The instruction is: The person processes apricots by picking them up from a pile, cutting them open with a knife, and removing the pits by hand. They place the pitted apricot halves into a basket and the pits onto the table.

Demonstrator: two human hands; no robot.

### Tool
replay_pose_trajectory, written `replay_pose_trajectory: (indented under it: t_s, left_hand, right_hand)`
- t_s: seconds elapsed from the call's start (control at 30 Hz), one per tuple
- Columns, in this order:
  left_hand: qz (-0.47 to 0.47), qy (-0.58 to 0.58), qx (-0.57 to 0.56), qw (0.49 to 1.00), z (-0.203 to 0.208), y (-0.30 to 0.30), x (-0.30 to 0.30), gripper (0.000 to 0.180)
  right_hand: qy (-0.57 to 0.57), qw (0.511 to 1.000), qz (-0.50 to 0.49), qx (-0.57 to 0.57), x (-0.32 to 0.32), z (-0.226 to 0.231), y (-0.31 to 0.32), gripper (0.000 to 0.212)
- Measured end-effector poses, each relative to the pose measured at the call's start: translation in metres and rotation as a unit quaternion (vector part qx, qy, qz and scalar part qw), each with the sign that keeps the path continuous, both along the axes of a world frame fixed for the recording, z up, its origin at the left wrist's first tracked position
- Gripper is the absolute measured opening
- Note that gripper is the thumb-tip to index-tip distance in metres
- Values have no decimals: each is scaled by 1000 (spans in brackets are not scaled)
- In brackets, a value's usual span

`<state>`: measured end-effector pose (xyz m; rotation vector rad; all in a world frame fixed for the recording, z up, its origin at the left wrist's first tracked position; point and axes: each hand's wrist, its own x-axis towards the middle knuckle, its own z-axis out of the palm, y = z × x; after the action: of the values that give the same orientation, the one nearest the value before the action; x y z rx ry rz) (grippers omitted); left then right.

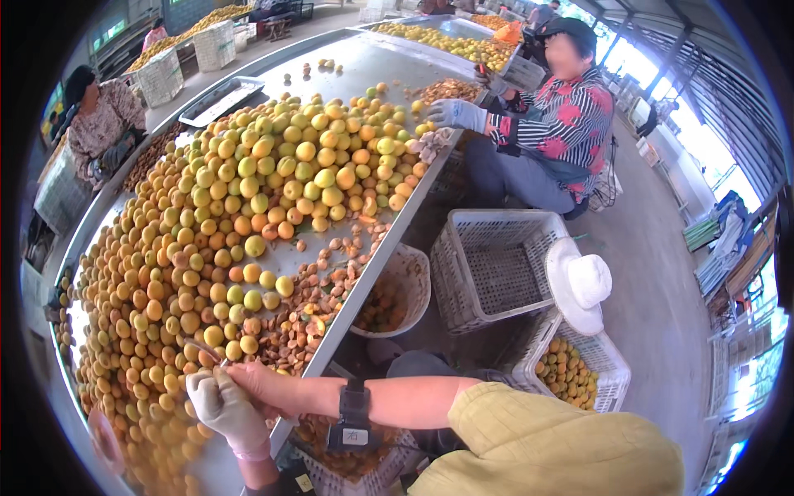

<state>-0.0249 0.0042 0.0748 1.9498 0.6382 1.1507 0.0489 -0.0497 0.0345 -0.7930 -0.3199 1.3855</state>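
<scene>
A heap of yellow-orange apricots (273,165) covers much of the metal table (364,70). My left hand (223,409), in a pale glove, is closed over the table's near side, its fingertips against my right hand. What the glove holds, if anything, is hidden. My bare right hand (263,387) reaches in from the right, its fingers closed and partly covered by the glove. From between the two hands a thin knife blade (205,350) points up and left over the fruit; its handle is hidden. Beside them, along the table's edge, lie brown apricot stones (289,343).
Right of the table stand a white basket (422,285), a grey crate (451,273) and a crate of fruit (616,384) with a white hat (579,285). Below my right forearm is another crate (376,479). Co-workers sit at right (550,124) and left (103,124). A shallow tray (222,101) rests on the far edge.
</scene>
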Motion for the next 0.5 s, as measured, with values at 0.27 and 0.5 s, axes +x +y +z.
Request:
replay_pose_trajectory:
  t_s: [0.27,0.5]
  left_hand:
    - [22,-116,-358,926,-3,4,6,12]
    - [8,-254,-550,795,-17,29,1,46]
  right_hand:
    - [-74,982,-171,-40,-7,17,5,28]
    - [-324,940,-100,42,-2,13,7,33]
